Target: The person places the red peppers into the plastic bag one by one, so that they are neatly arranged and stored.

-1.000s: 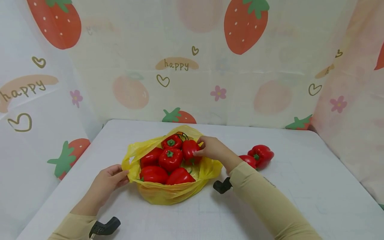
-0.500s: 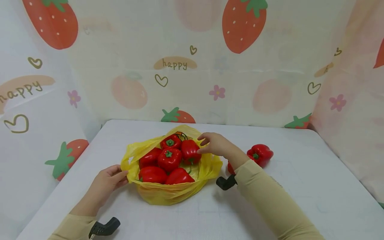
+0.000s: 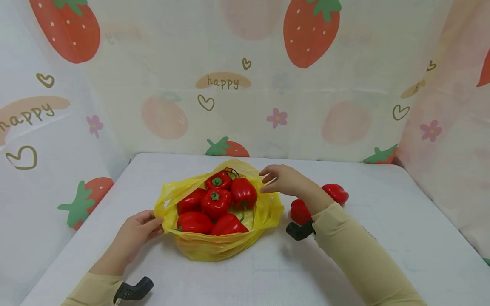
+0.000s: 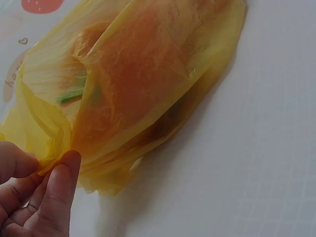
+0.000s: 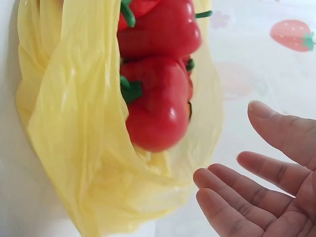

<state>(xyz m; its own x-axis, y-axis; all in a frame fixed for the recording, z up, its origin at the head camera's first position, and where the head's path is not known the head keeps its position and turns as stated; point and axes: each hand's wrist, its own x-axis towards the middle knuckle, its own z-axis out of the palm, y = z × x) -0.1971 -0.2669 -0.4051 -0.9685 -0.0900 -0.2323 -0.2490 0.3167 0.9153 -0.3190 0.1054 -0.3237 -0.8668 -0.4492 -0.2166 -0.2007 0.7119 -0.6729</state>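
Observation:
A yellow plastic bag (image 3: 206,248) stands with its mouth spread, and several red bell peppers (image 3: 217,204) lie inside it. My left hand (image 3: 132,236) pinches the bag's left edge between thumb and fingers, as the left wrist view shows from close by. At the bag's right rim my right hand (image 3: 285,180) hovers with fingers parted and nothing in them. The right wrist view has a red bell pepper (image 5: 158,106) just inside the rim, apart from the fingertips (image 5: 210,200).
Two more red bell peppers lie on the white table (image 3: 252,280) right of the bag: a nearer pepper (image 3: 300,211) and a farther pepper (image 3: 337,193), both partly behind my right forearm. A strawberry-printed cloth (image 3: 229,123) hangs behind and beside the table.
My right hand has let go of the bell pepper at the bag's right side and drawn back to the right, its fingers opening. The left hand keeps its hold on the bag.

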